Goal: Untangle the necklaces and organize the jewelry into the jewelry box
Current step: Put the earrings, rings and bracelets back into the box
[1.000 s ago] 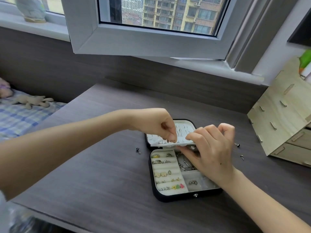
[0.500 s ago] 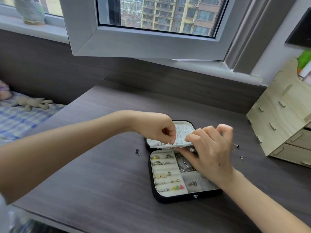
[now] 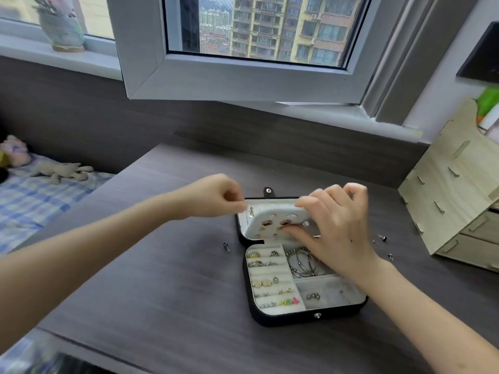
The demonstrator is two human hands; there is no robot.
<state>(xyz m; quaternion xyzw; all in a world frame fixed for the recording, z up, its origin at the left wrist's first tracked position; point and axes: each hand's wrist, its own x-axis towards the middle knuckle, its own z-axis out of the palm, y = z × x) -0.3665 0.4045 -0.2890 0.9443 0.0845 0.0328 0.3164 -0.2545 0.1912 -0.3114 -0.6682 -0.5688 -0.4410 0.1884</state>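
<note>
A black jewelry box (image 3: 310,317) lies open on the dark desk. Its white tray holds rings (image 3: 259,263), several small earrings and silver bangles (image 3: 302,263). My right hand (image 3: 337,233) grips the white earring panel (image 3: 270,222) in the lid, fingers over its top edge and thumb on its face, so the panel tilts up and shows several studs. My left hand (image 3: 213,197) has its fingers curled, with the fingertips pinching at the lid's upper left corner (image 3: 246,205). Anything smaller between those fingertips is too small to tell.
Small loose studs lie on the desk left of the box (image 3: 226,247) and right of it (image 3: 382,238). A wooden drawer organizer (image 3: 453,206) stands at the right. An open window sash (image 3: 243,76) hangs over the back of the desk. A bed with a plaid sheet (image 3: 40,190) is at the left.
The earring panel has swung up from lying flat, so its stud side now faces me. My left hand has moved from the panel's front edge to the lid's upper left corner.
</note>
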